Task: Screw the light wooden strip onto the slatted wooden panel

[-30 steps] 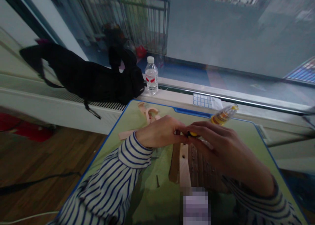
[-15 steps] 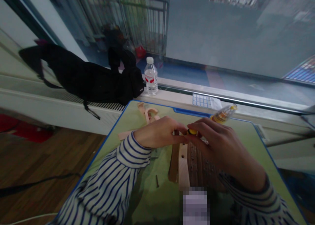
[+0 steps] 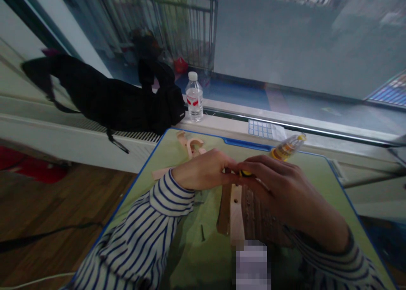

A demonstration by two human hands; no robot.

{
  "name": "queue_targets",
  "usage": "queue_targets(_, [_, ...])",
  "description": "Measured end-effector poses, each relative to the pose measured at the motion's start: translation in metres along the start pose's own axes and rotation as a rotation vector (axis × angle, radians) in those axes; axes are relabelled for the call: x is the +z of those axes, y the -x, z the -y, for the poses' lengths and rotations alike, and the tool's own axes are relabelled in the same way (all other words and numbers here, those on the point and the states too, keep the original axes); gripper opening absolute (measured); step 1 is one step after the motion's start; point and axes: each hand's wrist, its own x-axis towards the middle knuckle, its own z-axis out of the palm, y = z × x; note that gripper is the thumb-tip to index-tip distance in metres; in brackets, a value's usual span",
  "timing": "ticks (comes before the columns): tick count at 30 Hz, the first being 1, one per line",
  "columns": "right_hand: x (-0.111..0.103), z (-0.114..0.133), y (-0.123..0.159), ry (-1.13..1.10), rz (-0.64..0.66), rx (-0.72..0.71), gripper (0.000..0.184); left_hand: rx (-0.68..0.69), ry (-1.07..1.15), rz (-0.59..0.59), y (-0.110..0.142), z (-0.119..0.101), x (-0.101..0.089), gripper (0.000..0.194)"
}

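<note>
My left hand [image 3: 204,170] and my right hand [image 3: 279,188] meet fingertip to fingertip over a green mat [image 3: 177,154]. My right hand's fingers are wrapped round a glue bottle [image 3: 287,147] with a clear body and a yellow cap end, which points toward my left hand. The fingers of my left hand pinch at that yellow end. Under both hands lies a wooden piece [image 3: 236,212] made of flat slats with small holes. Both sleeves are white with blue stripes.
Loose pale wooden parts [image 3: 192,147] lie at the mat's far left. A small nail or peg [image 3: 203,233] lies on the mat. Beyond, a window sill holds a water bottle [image 3: 194,97], a black bag [image 3: 108,97] and a blue-squared card [image 3: 263,129].
Both hands have stayed together at the bottle's yellow end, with only slight finger shifts. The view has barely moved.
</note>
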Motion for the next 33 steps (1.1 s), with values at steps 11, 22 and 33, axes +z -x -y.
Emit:
queue_targets(11, [0.0025,0.0016,-0.0029,0.107,-0.023,0.051,0.022,-0.012,-0.015,-0.02,0.0002,-0.0028,0.002,0.027])
queue_targets(22, [-0.0022,-0.0008,0.0008,-0.023,-0.009,0.0,0.03,-0.032,-0.031,-0.028,-0.0024,-0.0032,0.002,0.016])
queue_targets(33, [-0.0009,-0.0016,-0.0016,0.032,-0.031,0.033,0.021,0.028,-0.02,0.017,-0.0014,-0.0036,0.0021,0.017])
